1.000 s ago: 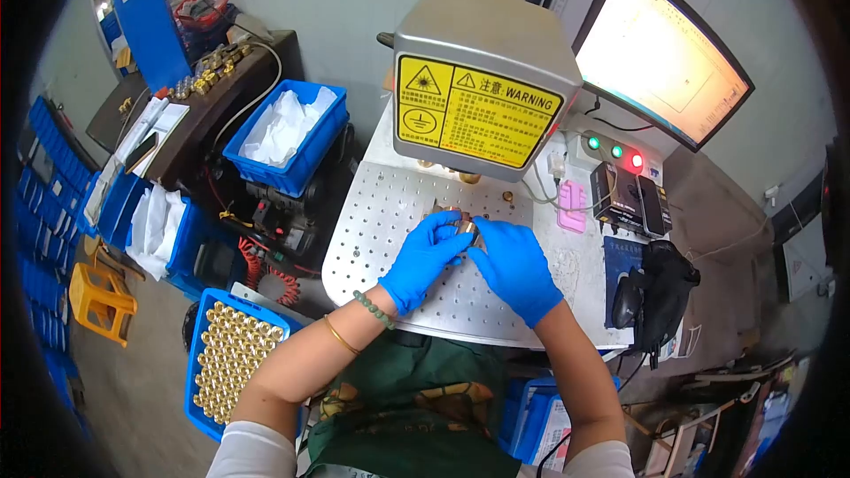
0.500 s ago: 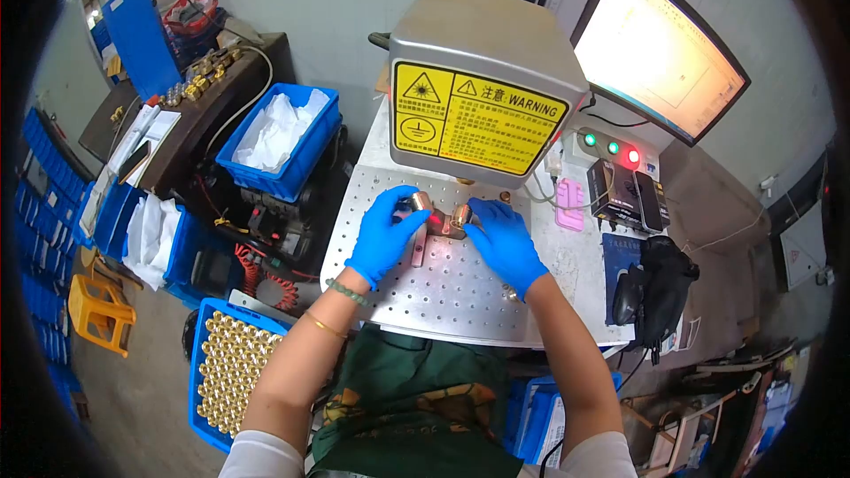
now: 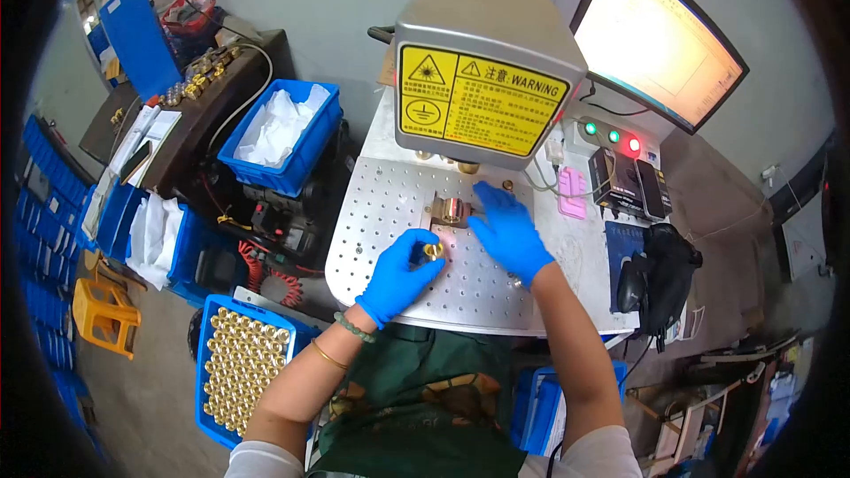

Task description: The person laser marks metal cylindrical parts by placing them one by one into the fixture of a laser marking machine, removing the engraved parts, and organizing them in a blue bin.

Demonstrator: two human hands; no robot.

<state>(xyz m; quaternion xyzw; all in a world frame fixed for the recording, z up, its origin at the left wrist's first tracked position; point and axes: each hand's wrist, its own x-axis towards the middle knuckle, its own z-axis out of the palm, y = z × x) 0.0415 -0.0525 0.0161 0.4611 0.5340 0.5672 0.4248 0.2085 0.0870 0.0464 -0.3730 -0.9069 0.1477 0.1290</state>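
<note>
My left hand (image 3: 400, 276), in a blue glove, is closed on a small brass part (image 3: 433, 250) above the perforated metal plate (image 3: 372, 212). A second metal part (image 3: 453, 210) lies in a small fixture on the plate, with reddish light on it. Just right of that fixture, my right hand (image 3: 510, 232), also gloved in blue, has its fingers stretched out and holds nothing visible. Overhead is the grey machine head with a yellow warning label (image 3: 480, 99).
A blue crate of brass parts (image 3: 243, 372) is at the lower left. Blue bins with white sheets (image 3: 282, 128) stand left of the plate. At the right are a lit monitor (image 3: 660, 40), a pink tray (image 3: 572, 193), boxes and a mouse (image 3: 630, 285).
My left hand has moved down toward the near edge with a brass part. My right hand has let go of the part in the fixture, and its fingers have straightened.
</note>
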